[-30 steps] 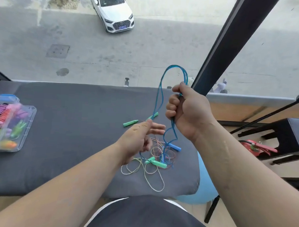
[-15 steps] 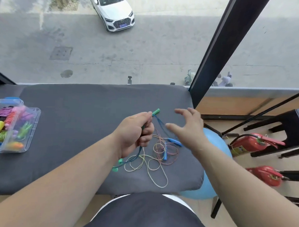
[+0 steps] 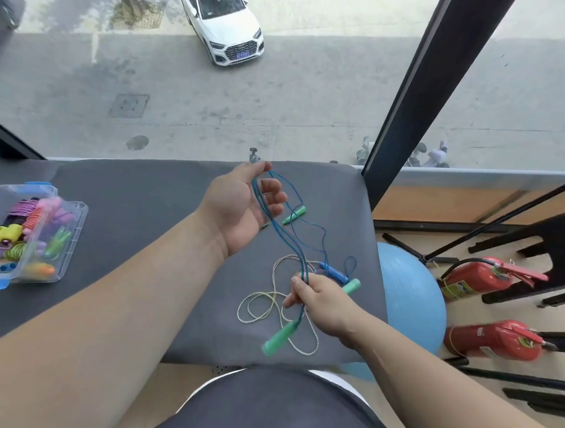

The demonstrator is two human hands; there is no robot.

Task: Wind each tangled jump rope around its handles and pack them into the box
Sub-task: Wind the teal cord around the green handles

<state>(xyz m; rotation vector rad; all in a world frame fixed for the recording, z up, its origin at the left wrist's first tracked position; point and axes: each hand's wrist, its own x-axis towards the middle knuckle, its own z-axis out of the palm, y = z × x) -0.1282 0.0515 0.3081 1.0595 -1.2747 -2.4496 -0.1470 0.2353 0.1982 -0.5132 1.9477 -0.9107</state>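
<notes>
Logging from the left: the box (image 3: pixel 31 235) is sitting at the desk's (image 3: pixel 145 208) left edge, already holding wound ropes in several colours, and its position is not changing. The left hand (image 3: pixel 242 209), fisted low over the pile half a second ago, is now rising toward the desk's far edge, palm up, fingers half curled round the strands of the blue jump rope (image 3: pixel 280 236). The right hand (image 3: pixel 319 299), spread and reaching half a second ago, is now pinching those strands low, near the tangle. Judgement: the cord is being drawn taut between the hands, so untangling is under way and winding is not yet starting. The rope is running as several thin parallel strands, one green handle (image 3: pixel 280 336) dangling below the right hand. A pale braided rope (image 3: pixel 270 304) is lying looped beneath.
</notes>
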